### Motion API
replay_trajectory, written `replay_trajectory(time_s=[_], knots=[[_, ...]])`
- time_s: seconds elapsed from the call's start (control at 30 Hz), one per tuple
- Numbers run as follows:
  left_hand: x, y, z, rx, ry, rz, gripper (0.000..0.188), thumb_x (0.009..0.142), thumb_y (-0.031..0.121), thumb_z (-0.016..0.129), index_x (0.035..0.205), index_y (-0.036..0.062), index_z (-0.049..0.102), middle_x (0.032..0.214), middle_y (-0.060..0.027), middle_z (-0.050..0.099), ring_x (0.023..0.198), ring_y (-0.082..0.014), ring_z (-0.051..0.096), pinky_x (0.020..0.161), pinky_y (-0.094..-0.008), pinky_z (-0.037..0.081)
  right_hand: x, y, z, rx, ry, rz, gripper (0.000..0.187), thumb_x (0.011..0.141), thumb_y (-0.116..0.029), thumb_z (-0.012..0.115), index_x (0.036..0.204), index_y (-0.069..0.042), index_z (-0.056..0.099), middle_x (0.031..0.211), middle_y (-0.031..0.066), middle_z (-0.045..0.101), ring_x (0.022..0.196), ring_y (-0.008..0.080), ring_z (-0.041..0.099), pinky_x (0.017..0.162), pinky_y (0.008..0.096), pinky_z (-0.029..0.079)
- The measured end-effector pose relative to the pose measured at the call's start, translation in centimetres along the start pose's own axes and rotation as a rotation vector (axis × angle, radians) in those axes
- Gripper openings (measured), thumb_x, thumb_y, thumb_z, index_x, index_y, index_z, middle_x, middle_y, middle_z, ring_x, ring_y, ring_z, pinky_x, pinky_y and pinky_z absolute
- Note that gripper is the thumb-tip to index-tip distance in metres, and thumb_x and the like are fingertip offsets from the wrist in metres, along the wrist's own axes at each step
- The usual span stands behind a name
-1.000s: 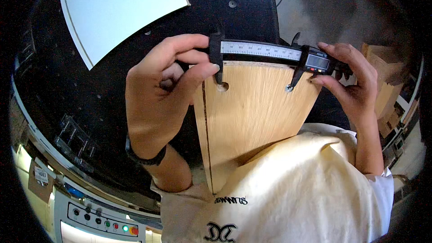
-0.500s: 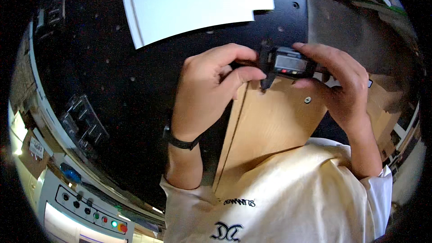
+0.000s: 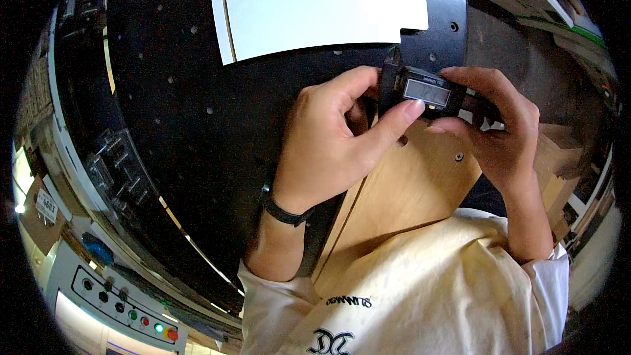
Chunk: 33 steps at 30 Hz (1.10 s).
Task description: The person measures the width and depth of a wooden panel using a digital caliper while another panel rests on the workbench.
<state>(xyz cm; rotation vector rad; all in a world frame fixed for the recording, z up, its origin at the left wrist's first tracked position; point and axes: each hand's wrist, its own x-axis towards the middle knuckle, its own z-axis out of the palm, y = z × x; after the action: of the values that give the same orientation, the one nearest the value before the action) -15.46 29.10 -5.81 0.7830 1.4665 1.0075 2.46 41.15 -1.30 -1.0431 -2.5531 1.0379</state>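
A black digital caliper [image 3: 427, 92] with a small grey display is held up between my two hands, over the right edge of the black table. My left hand [image 3: 335, 138] has its fingers behind the jaw end, and its thumb presses on the front just below the display. On the other end, my right hand [image 3: 499, 118] pinches the caliper body between thumb and fingers. The jaws are dark and partly covered, so their spacing cannot be made out. Beyond the hands lies a white panel [image 3: 322, 6] with a notched corner.
The black table [image 3: 197, 112] is dotted with holes. A light wooden board [image 3: 401, 190] with a screw lies below my hands. Clear plastic pieces with metal pins [image 3: 121, 164] sit at the left. A control panel [image 3: 125, 306] with coloured buttons stands at the lower left.
My left thumb has moved from the caliper's jaw to the front under the display. The white panel and table appear shifted to the right in view.
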Motion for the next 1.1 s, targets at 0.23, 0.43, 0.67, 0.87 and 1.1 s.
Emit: replay_trajectory(time_s=[0.23, 0.43, 0.67, 0.87, 1.1], knots=[[0.4, -1.5, 0.7, -0.107, 0.151, 0.154, 0.020, 0.085, 0.020, 0.077, 0.087, 0.0021, 0.068, 0.066, -0.0009, 0.065, 0.053, -0.0009, 0.052, 0.047, -0.0209, 0.038, 0.5, 0.0, 0.8, 0.025, 0.022, -0.039, 0.051, 0.064, -0.024, 0.089, 0.108, -0.007, 0.070, 0.096, 0.0091, 0.074, 0.086, 0.0244, 0.072, 0.075, 0.0309, 0.055], [0.4, -1.1, 0.0, -0.187, 0.031, 0.056, 0.024, 0.089, 0.008, 0.074, 0.109, -0.0020, 0.065, 0.099, -0.0045, 0.071, 0.086, -0.0066, 0.064, 0.075, -0.0217, 0.052, 0.7, 0.0, 1.2, 0.023, 0.019, -0.025, 0.049, 0.067, -0.026, 0.087, 0.108, -0.007, 0.070, 0.096, 0.0096, 0.074, 0.086, 0.0250, 0.073, 0.074, 0.0319, 0.055], [0.4, -1.4, 0.1, -0.164, 0.045, 0.027, 0.025, 0.089, 0.006, 0.074, 0.111, -0.0027, 0.065, 0.102, -0.0053, 0.070, 0.089, -0.0080, 0.064, 0.080, -0.0232, 0.053, 0.8, 0.2, 1.5, 0.018, 0.005, -0.011, 0.050, 0.066, -0.027, 0.087, 0.109, -0.007, 0.070, 0.095, 0.0101, 0.074, 0.085, 0.0255, 0.073, 0.073, 0.0322, 0.055], [0.5, -1.3, -0.4, -0.163, 0.022, 0.019, 0.025, 0.089, 0.007, 0.074, 0.111, -0.0018, 0.066, 0.101, -0.0047, 0.071, 0.087, -0.0069, 0.064, 0.076, -0.0215, 0.052, 0.8, 0.6, 1.6, 0.023, 0.005, -0.066, 0.054, 0.063, -0.018, 0.090, 0.110, -0.002, 0.069, 0.099, 0.0094, 0.073, 0.087, 0.0172, 0.070, 0.077, 0.0280, 0.054], [0.7, -1.1, -0.4, -0.198, 0.025, 0.005, 0.025, 0.089, 0.007, 0.074, 0.110, -0.0020, 0.066, 0.100, -0.0044, 0.071, 0.086, -0.0067, 0.064, 0.073, -0.0205, 0.052, 1.2, 0.8, 1.9, 0.042, 0.034, -0.055, 0.050, 0.066, -0.026, 0.088, 0.108, -0.005, 0.070, 0.098, 0.0100, 0.074, 0.088, 0.0259, 0.073, 0.075, 0.0311, 0.056]])
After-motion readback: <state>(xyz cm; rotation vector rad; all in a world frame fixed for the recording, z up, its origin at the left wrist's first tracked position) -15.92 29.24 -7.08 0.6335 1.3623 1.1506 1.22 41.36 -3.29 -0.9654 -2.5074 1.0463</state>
